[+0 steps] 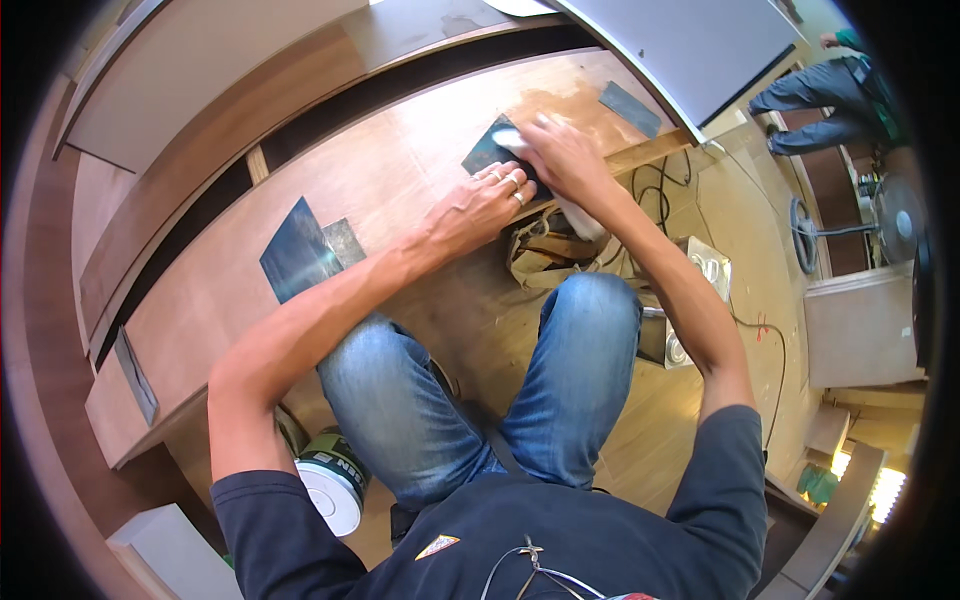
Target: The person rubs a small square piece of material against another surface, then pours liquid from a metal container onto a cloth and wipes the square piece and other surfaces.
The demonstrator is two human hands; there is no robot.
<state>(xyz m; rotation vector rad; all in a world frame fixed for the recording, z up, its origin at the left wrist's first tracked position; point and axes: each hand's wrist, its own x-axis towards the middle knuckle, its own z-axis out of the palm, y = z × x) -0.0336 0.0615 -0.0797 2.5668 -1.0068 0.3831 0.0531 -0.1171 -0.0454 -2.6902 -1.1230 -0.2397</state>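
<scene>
On the long pale wooden panel lies a dark, glossy square sheet [484, 152]. My left hand [492, 198], with rings on its fingers, presses at its near edge, fingers bent and close together. My right hand [565, 158] is closed on a white cloth [510, 140], which touches the sheet's upper face. More of the white cloth hangs below my right wrist. A larger dark sheet [298, 250] and a smaller grey piece [345, 242] lie to the left of my hands. Another dark sheet [630, 108] rests at the panel's far right, beside a damp-looking brown patch.
Under the panel's edge sits an open bag [550, 245]. Metal cans [708, 268] and loose black cables [660, 195] are on the floor to the right. A lidded tub [335, 480] stands by my left leg. Another person [835, 105] is at the far right, near a fan [900, 222].
</scene>
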